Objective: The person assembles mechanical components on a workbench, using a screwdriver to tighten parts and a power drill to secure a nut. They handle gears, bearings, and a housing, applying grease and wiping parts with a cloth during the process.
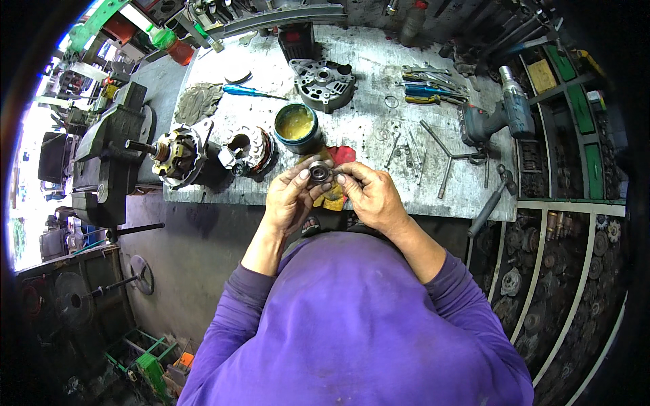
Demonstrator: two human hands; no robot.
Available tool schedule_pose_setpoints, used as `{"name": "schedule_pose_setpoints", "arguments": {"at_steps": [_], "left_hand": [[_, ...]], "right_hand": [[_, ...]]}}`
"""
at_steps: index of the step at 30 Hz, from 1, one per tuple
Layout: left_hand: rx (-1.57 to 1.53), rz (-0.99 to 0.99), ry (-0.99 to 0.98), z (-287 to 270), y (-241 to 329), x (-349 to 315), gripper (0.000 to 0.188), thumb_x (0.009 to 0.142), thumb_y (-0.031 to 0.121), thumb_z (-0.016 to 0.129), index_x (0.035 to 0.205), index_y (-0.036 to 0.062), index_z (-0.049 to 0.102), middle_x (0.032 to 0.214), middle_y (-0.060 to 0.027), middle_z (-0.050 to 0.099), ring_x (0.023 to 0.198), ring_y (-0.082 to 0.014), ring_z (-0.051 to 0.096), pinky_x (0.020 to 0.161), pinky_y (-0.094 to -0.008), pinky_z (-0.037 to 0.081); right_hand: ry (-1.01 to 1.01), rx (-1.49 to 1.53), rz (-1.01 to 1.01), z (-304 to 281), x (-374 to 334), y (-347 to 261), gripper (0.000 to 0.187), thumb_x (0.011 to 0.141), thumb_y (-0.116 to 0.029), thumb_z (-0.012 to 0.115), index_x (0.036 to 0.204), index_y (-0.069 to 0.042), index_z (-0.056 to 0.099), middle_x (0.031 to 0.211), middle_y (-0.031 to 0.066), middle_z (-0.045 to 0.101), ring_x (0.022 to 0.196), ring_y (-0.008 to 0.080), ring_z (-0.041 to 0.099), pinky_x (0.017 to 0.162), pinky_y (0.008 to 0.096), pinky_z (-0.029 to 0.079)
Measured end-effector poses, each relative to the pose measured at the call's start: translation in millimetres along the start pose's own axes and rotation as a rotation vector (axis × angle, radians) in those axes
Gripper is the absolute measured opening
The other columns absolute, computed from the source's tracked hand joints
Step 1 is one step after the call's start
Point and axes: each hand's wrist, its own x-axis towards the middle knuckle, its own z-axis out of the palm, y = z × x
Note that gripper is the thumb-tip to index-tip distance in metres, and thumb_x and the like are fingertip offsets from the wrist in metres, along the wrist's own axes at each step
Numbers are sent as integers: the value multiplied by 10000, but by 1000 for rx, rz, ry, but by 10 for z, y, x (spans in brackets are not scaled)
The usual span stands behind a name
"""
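Note:
A small dark ring-shaped bearing (319,173) is between my hands, just over the front edge of the workbench. My left hand (290,193) is closed around it, thumb on the near side and fingers behind. Beside its right edge, my right hand (371,193) pinches thumb and fingers together; whatever is between those fingertips is too small to make out. Just beyond stands an open tub (298,145) with yellowish grease inside. Red and yellow cloth (342,155) lies partly hidden behind my hands.
On the workbench (230,195) are a rotor assembly (181,157), a round housing part (247,150), a metal housing (325,84) and a blue screwdriver (252,91). Rightward lie pliers (423,99), a three-armed wrench (447,155), a cordless impact driver (497,122) and a hammer (489,206).

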Motion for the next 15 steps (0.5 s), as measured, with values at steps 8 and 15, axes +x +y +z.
{"name": "schedule_pose_setpoints", "arguments": {"at_steps": [8, 15], "left_hand": [[4, -36, 46, 54, -6, -14, 498, 1081, 162, 613, 1502, -72, 486, 1485, -235, 591, 1259, -292, 670, 1060, -422, 573], [15, -36, 56, 31, -21, -16, 527, 1069, 137, 634, 1526, -64, 467, 1467, -237, 601, 1262, -290, 666, 1061, -421, 565]], "right_hand": [[0, -23, 11, 24, 39, -44, 241, 1008, -121, 685, 1116, 93, 703, 840, 199, 753, 736, 211, 737, 687, 329, 572], [-24, -53, 43, 33, 71, -49, 244, 989, -170, 703, 1072, 58, 717, 846, 234, 751, 782, 336, 764, 694, 403, 589]]}}
